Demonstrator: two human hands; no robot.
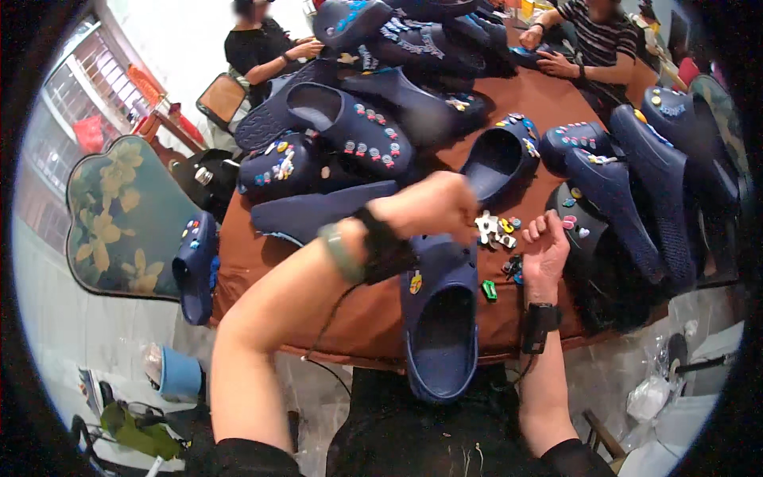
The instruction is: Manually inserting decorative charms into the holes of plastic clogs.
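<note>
A dark blue clog point(442, 318) lies with its heel toward me over the table's front edge, a small yellow and red charm on its side. My left hand point(429, 208) is closed above its toe, fingers slightly blurred; whatever they pinch is hidden. To the right of the clog, my right hand point(545, 250) rests palm up, fingers loosely curled and apart, with nothing visible in it. Loose white and coloured charms point(496, 229) lie between the two hands. A green charm point(489, 290) is nearer to me. Just beyond stands another decorated blue clog point(499, 163).
Many dark blue clogs with charms crowd the brown-covered table point(342, 318), piled at the left point(350, 131) and the right point(608, 183). Two people sit across the table, hands at work. A floral chair back point(119, 215) and a blue bin point(180, 372) are at the left.
</note>
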